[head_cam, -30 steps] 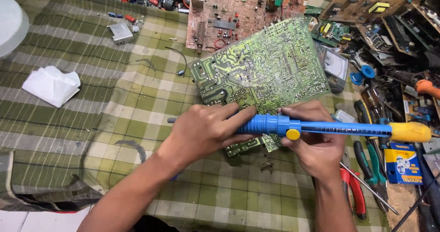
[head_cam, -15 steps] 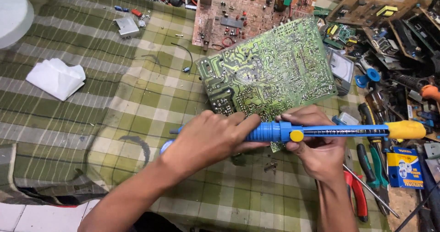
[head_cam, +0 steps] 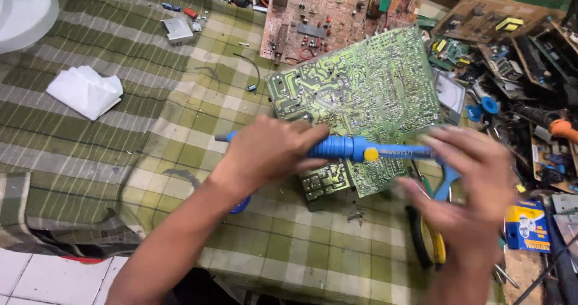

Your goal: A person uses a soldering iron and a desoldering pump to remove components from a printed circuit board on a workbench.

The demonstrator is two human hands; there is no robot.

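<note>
Blurred and hard to read: the right hand [head_cam: 466, 181], fingers spread, covering the far end of the blue solder sucker [head_cam: 361, 150] so that no grip can be told. Clamped around the sucker's near end, the left hand [head_cam: 271, 151], holding it level just above the lower edge of the green circuit board [head_cam: 361, 94]. Beneath the board, a green checked cloth [head_cam: 150, 124], soft and rumpled; left of the board a crumpled white tissue [head_cam: 84, 91], behind it a brown board [head_cam: 325, 16], right of it yellow-handled pliers [head_cam: 430, 239].
</note>
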